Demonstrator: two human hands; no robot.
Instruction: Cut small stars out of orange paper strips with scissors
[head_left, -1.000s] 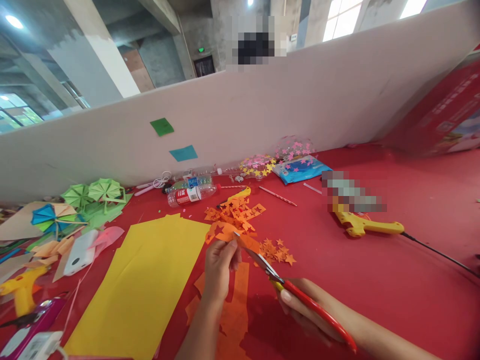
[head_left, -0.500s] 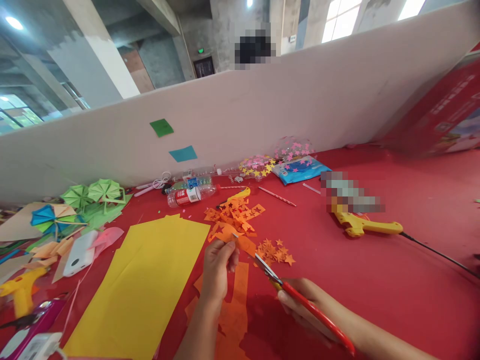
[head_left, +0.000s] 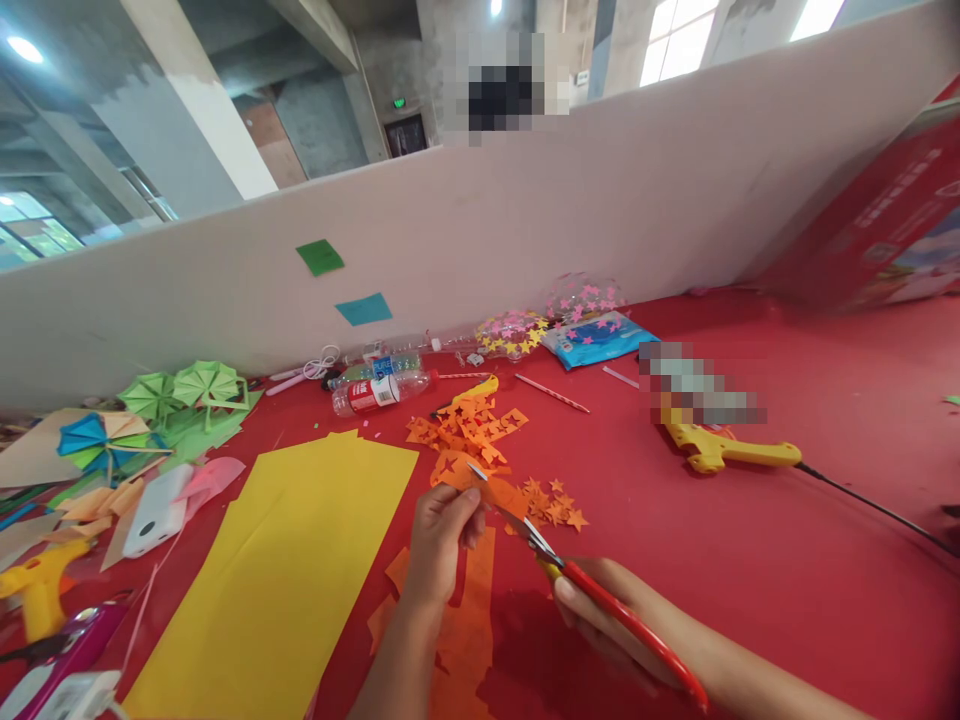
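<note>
My left hand [head_left: 444, 530] pinches an orange paper piece [head_left: 507, 494] between thumb and fingers. A pair of red-handled scissors [head_left: 611, 598] is gripped in my right hand [head_left: 600, 610], its blades pointing up and left at the paper. One blade tip shows beyond the paper by my left fingertips; part of the blades is hidden by the paper. Just right of it lies a small pile of orange paper stars [head_left: 553, 505]. Behind are orange scraps with star-shaped holes [head_left: 472, 425]. Orange paper sheets [head_left: 469, 640] lie beneath my left forearm.
Yellow paper sheets [head_left: 292, 570] cover the left of the red table. Beyond are plastic bottles [head_left: 375, 393] and a blue packet [head_left: 600, 342] by the white partition [head_left: 465, 230]. At right lies a yellow glue gun [head_left: 735, 450] with its cord; another glue gun [head_left: 41, 585] is at far left.
The scissors have moved further into the orange paper, and their blades have closed more. My left hand has shifted slightly right and down with the paper.
</note>
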